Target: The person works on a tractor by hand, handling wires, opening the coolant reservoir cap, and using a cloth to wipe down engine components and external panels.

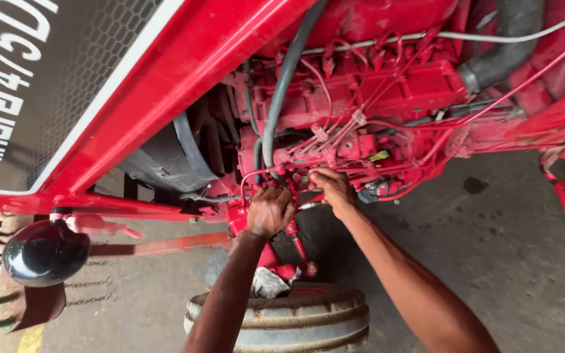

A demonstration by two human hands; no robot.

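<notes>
While I look down through the head camera, both of my bare arms reach up into the side of a red tractor engine point(361, 98). My left hand point(269, 210) is curled with the knuckles toward me, pressed against the lower front of the engine just beside a thin red pipe point(253, 178) that loops down there. Its fingers are bent closed, but what they close on is hidden behind the hand, so I cannot tell what it grips. My right hand point(332, 188) sits just beside the left, a little higher, with the fingertips tucked in against the red pump body point(354, 149) where several thin red pipes meet. Those fingers are bent as well, pinching at something too small and too hidden for me to name.

A thick grey hose point(281, 91) runs down from the top of the engine and ends just above my left hand. A black ribbed hose point(501, 59) bends in at the upper right. To the left, the red bonnet with its black mesh panel point(67, 78) slopes across the view, and a round black headlamp point(45, 253) hangs below it. A worn tyre point(282, 320) lies under my forearms, with a crumpled pale rag point(268, 284) near its top. Grey concrete floor point(492, 248) lies to the right, marked by a dark stain.
</notes>
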